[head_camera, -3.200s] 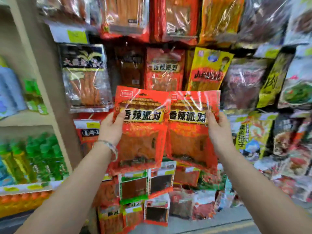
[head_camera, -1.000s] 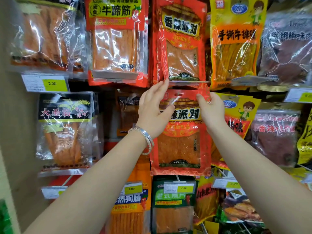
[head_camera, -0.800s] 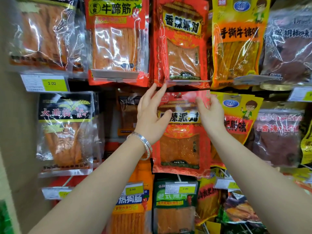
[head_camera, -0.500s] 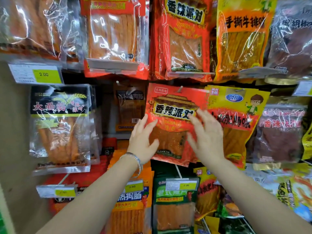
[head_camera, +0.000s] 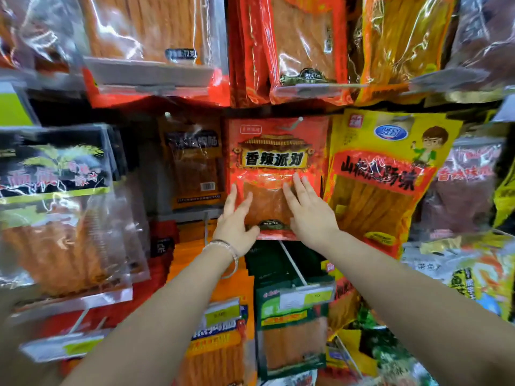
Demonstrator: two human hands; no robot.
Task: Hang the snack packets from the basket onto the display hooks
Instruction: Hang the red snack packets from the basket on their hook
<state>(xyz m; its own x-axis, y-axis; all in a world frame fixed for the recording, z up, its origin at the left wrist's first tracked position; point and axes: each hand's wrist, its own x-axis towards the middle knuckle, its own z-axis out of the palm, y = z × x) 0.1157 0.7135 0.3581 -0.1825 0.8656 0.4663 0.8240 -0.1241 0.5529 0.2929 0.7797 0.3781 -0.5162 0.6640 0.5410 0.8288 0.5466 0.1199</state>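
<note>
1. We count one red snack packet (head_camera: pixel 276 174) at the middle of the display. It hangs upright from one hook (head_camera: pixel 297 121) at its top edge.
2. Two hands touch it. Our left hand (head_camera: pixel 235 218) lies flat on its lower left and our right hand (head_camera: pixel 309 210) on its lower right. The fingers are straight, gripping nothing, and the hands are apart.
3. One yellow packet (head_camera: pixel 390 174) hangs just beside it, to the right.
4. One bracelet (head_camera: pixel 223 246) circles our left wrist.

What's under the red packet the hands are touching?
A white hook rod with a price tag, holding a green packet. The red packet hides whatever hangs behind it.
</note>
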